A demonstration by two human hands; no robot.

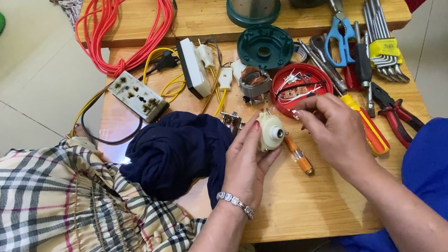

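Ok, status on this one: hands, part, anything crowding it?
Left hand grips small cream round part. Right hand pinches its white wires. Orange screwdriver and red lid close by.

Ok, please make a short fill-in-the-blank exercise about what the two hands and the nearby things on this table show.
1. The left hand holds a small cream-coloured ____ switch.
2. The right hand pinches thin white wires beside the round ____ lid.
3. A screwdriver with an orange and ____ handle lies under the right hand.
4. The left wrist wears a silver ____.

Missing words: rotary; red; yellow; bracelet
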